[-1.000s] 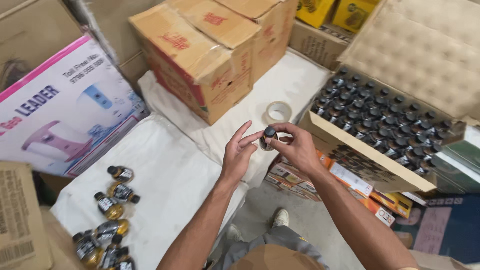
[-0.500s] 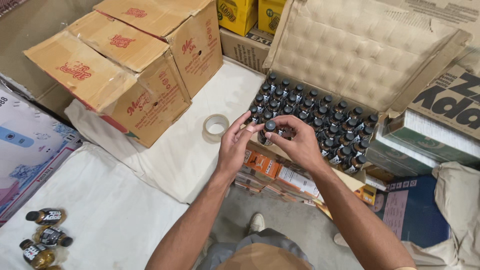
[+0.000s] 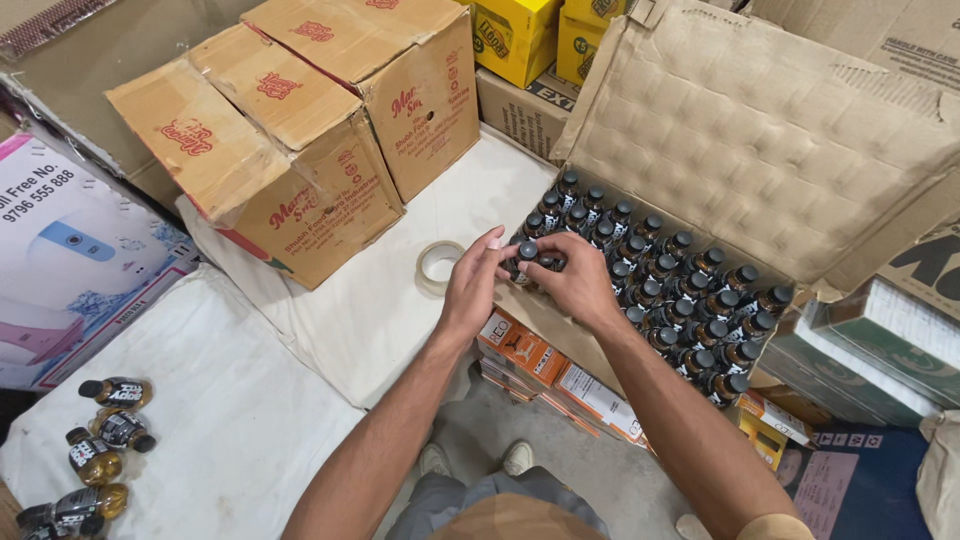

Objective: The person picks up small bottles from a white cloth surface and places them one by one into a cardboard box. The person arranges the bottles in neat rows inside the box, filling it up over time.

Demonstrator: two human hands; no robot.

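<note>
1. Head view: at frame centre, the left hand point(image 3: 470, 285) and right hand point(image 3: 572, 283) meet over the near-left corner of the open carton point(image 3: 760, 130).
2. Both hands pinch one small black-capped bottle point(image 3: 527, 258), cap toward the upper left, between their fingertips.
3. The right hand wraps closer; the left touches its cap end.

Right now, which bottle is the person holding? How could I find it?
Find the big open cardboard box full of black-capped bottles. At its near left corner, the left hand and right hand meet around one small dark bottle. It alone is between fingers; the others stand in rows.
</note>
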